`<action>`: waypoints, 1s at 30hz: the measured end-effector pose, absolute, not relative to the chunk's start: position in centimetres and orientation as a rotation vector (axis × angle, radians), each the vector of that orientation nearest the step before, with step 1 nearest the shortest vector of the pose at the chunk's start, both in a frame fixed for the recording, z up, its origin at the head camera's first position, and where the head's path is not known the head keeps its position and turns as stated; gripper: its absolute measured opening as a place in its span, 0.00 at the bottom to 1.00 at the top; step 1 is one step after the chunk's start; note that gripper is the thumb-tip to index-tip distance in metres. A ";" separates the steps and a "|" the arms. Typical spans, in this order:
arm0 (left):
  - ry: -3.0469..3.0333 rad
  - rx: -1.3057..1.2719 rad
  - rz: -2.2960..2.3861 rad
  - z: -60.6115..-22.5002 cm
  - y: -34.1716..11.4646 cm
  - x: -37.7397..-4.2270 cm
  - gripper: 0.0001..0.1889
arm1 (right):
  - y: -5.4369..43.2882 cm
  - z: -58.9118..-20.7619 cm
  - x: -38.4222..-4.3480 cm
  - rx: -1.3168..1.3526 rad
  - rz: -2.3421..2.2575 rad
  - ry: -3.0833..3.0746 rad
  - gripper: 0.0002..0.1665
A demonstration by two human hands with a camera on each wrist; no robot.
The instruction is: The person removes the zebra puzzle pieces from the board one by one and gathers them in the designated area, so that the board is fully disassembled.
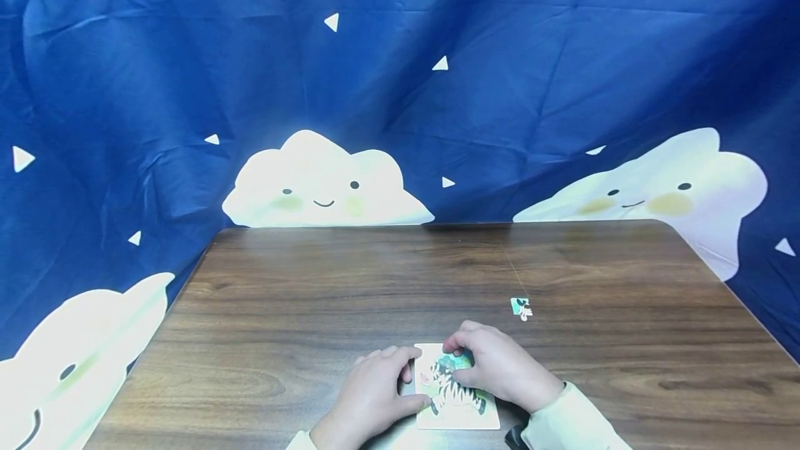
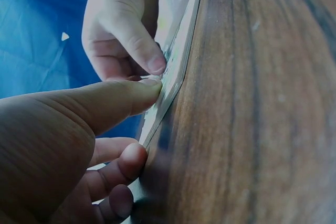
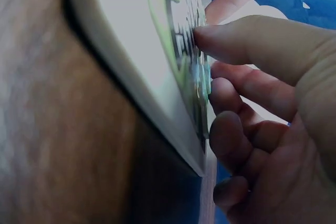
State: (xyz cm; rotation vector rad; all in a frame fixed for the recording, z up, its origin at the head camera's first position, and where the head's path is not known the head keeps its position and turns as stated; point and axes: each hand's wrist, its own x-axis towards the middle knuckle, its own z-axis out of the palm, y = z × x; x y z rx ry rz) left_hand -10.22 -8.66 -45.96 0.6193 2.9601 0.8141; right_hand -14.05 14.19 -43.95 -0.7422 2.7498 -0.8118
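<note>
A small white-bordered puzzle board (image 1: 459, 421) with a zebra picture lies flat near the table's front edge. From its left side my left hand (image 1: 373, 394) holds it, thumb on the lower left of the face, fingers along the left edge. My right hand (image 1: 503, 369) reaches over the upper right and pinches a teal-edged puzzle piece (image 3: 203, 85) on the board, thumb on the zebra's body. The fingers partly hide that piece. Beyond the right hand, apart from the board, lies a loose puzzle piece (image 1: 521, 308) in teal, black and white.
The brown wood-grain table (image 1: 300, 297) stretches out around the board. Behind it hangs a blue cloth (image 1: 387, 75) printed with smiling white clouds and small white triangles. A dark strap (image 1: 515, 438) shows at the right sleeve.
</note>
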 end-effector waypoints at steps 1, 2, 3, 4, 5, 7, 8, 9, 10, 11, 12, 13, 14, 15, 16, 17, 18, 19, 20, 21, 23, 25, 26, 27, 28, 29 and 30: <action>2.959 0.617 0.815 -46.0 -8.7 -10.2 0.32 | 14.2 -43.9 -14.0 -0.746 -0.816 2.746 0.14; 2.959 0.616 0.816 -46.0 -8.6 -10.2 0.32 | 14.3 -43.9 -14.0 -0.750 -0.824 2.744 0.14; 2.960 0.616 0.816 -46.0 -8.6 -10.2 0.32 | 14.3 -44.0 -14.0 -0.756 -0.830 2.747 0.13; 2.962 0.616 0.816 -46.0 -8.6 -10.2 0.32 | 14.3 -44.0 -14.0 -0.767 -0.842 2.752 0.12; 2.965 0.617 0.815 -46.0 -8.6 -10.2 0.32 | 14.4 -44.0 -14.1 -0.779 -0.848 2.758 0.11; 2.969 0.620 0.816 -46.0 -8.6 -10.2 0.32 | 14.4 -44.1 -14.1 -0.799 -0.869 2.765 0.10; 2.972 0.622 0.815 -45.9 -8.6 -10.2 0.32 | 14.4 -44.1 -14.1 -0.804 -0.880 2.769 0.11; 2.972 0.623 0.815 -45.9 -8.7 -10.2 0.32 | 14.4 -44.1 -14.1 -0.804 -0.890 2.769 0.12; 2.972 0.624 0.815 -45.9 -8.6 -10.2 0.32 | 14.5 -44.1 -14.1 -0.798 -0.897 2.768 0.12; 2.973 0.626 0.814 -45.9 -8.6 -10.2 0.32 | 14.5 -44.1 -14.1 -0.782 -0.898 2.766 0.13; 2.973 0.627 0.813 -45.9 -8.6 -10.1 0.32 | 14.5 -44.1 -14.2 -0.767 -0.901 2.764 0.13; 2.974 0.628 0.812 -45.9 -8.6 -10.1 0.32 | 14.5 -44.1 -14.2 -0.754 -0.904 2.762 0.14; 2.975 0.630 0.811 -45.9 -8.6 -10.1 0.32 | 14.5 -44.1 -14.2 -0.740 -0.902 2.759 0.15; 2.974 0.630 0.812 -45.9 -8.6 -10.1 0.32 | 14.6 -44.1 -14.2 -0.728 -0.900 2.756 0.15; 2.974 0.630 0.814 -45.8 -8.6 -10.1 0.32 | 14.6 -44.1 -14.3 -0.719 -0.897 2.754 0.15; 2.974 0.631 0.817 -45.8 -8.6 -10.2 0.32 | 14.6 -44.1 -14.3 -0.716 -0.899 2.753 0.15; 2.974 0.631 0.819 -45.8 -8.6 -10.2 0.32 | 14.7 -44.2 -14.3 -0.716 -0.898 2.754 0.15; 2.974 0.631 0.823 -45.8 -8.6 -10.2 0.32 | 14.7 -44.2 -14.3 -0.719 -0.900 2.754 0.15; 2.974 0.632 0.826 -45.8 -8.6 -10.2 0.32 | 14.7 -44.2 -14.4 -0.718 -0.900 2.758 0.15; 2.974 0.632 0.829 -45.8 -8.6 -10.2 0.32 | 14.7 -44.3 -14.4 -0.722 -0.906 2.761 0.15; 2.975 0.635 0.834 -45.8 -8.7 -10.1 0.32 | 14.7 -44.4 -14.4 -0.723 -0.912 2.767 0.16; 2.974 0.636 0.837 -45.8 -8.7 -10.1 0.32 | 14.8 -44.5 -14.5 -0.722 -0.919 2.768 0.16; 2.972 0.636 0.837 -45.8 -8.7 -10.1 0.32 | 14.8 -44.5 -14.5 -0.724 -0.922 2.766 0.16; 2.970 0.636 0.836 -45.8 -8.7 -10.1 0.32 | 14.8 -44.5 -14.5 -0.726 -0.924 2.763 0.16; 2.967 0.635 0.835 -45.8 -8.7 -10.1 0.32 | 14.8 -44.5 -14.5 -0.729 -0.926 2.761 0.16; 2.964 0.634 0.833 -45.8 -8.7 -10.1 0.32 | 14.8 -44.5 -14.5 -0.734 -0.931 2.759 0.16; 2.961 0.632 0.830 -45.8 -8.7 -10.1 0.32 | 14.9 -44.5 -14.5 -0.741 -0.934 2.761 0.16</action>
